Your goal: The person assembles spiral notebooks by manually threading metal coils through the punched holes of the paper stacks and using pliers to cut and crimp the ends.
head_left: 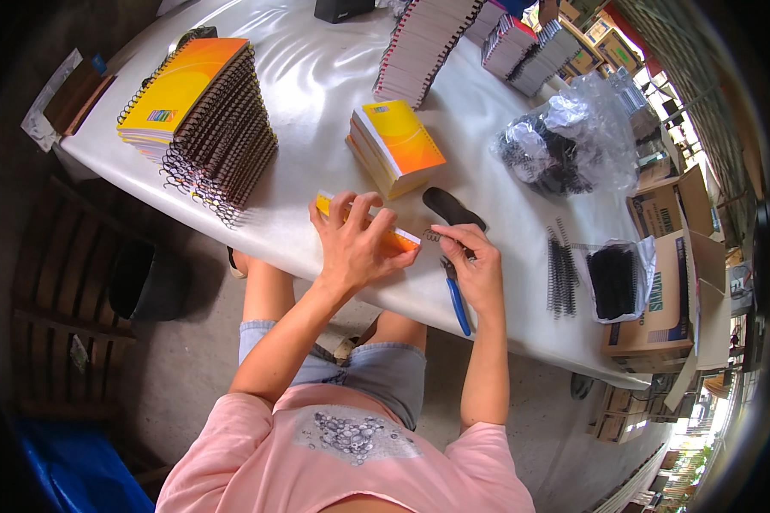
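Observation:
My left hand (355, 239) is closed over a small notebook with a yellow and orange cover (323, 205), gripping it at the table's near edge. Its fingers hide most of the cover. At the notebook's right end, my right hand (477, 265) pinches a short length of dark spiral binding coil (434, 236). Whether the coil has entered the notebook's holes I cannot tell. Just beside my right hand lie blue-handled pliers (456, 299). A dark, elongated object (453, 209) rests behind that hand. Beyond my left hand sits a stack of notebooks without visible coils (399, 141).
A tall stack of coil-bound notebooks (201, 111) stands left. Loose black coils (561, 272), a white bag of coils (616, 282) and a clear plastic bag (569, 141) lie right. A cardboard box (659, 299) is at the right edge; another notebook stack (423, 51) stands at the back.

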Demonstrator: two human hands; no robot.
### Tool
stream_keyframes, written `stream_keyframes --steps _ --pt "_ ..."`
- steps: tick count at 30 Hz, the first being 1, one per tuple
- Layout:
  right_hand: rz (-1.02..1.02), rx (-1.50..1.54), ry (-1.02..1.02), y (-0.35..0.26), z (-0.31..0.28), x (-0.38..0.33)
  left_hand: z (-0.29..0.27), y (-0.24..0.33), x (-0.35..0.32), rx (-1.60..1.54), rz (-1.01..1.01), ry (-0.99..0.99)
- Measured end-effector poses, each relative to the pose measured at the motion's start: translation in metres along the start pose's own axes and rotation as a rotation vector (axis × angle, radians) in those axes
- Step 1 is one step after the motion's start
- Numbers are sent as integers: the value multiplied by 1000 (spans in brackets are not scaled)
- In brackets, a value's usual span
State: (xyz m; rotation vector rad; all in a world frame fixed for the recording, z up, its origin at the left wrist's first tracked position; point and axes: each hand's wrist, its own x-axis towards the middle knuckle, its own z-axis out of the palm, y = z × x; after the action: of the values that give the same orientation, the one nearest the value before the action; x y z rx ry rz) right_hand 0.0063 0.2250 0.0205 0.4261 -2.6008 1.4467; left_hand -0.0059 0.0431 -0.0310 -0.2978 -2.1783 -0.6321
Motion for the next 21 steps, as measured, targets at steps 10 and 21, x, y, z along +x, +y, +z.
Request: stream_keyframes --steps 10,21 --pt "155 119 -331 -10 -12 4 -5 -1 2 38 -6 -96" --pt "-79 -25 -397 -10 -14 10 -9 -13 0 -77 70 -112"
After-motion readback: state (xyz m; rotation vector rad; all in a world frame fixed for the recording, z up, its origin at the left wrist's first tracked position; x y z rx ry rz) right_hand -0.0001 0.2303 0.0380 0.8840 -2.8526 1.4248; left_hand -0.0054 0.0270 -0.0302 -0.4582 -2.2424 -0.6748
